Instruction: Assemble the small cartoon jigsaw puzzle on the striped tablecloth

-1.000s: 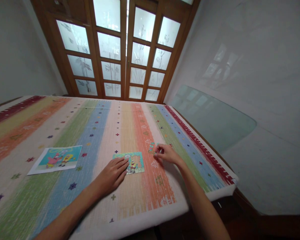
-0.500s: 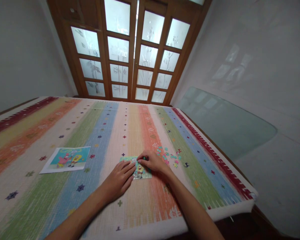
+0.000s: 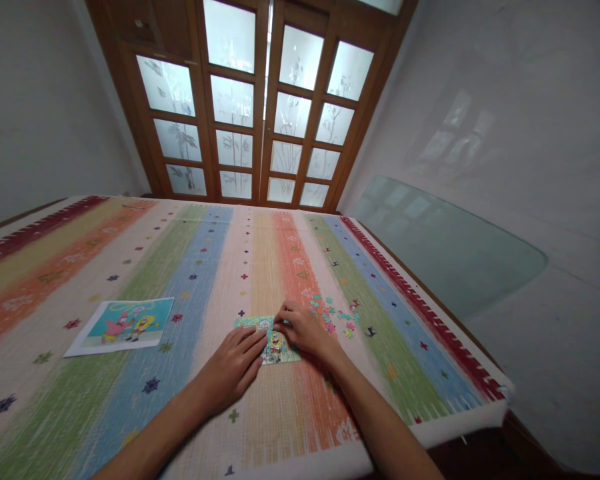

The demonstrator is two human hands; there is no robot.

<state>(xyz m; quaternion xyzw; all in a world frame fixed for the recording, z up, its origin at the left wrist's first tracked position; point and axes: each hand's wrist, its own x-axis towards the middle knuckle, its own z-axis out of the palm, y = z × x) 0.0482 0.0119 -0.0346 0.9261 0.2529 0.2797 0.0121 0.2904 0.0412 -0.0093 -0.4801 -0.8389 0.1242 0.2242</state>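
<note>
A partly assembled jigsaw puzzle (image 3: 282, 355) with a cartoon picture lies flat on the striped cover, partly hidden by both hands. My left hand (image 3: 237, 360) rests flat over its left side, fingers stretched out and slightly apart. At the puzzle's upper middle, my right hand (image 3: 300, 327) has thumb and fingertips pinched together against the surface. Whatever sits between those fingertips is too small and covered to make out. Loose jigsaw pieces (image 3: 347, 316) in teal, pink and yellow are scattered just right of my right hand.
A printed reference picture (image 3: 123, 327) of cartoon figures lies to the left. The striped cover (image 3: 265, 267) spreads over a wide bed-like surface, its front edge (image 3: 300, 465) close to me. Wooden glass-paned doors (image 3: 265, 133) stand behind, and a pale glass panel (image 3: 450, 247) is at the right wall.
The view has shifted slightly, so everything sits a little further left and lower. Both hands keep nearly the same place on the puzzle, the right one still pinched.
</note>
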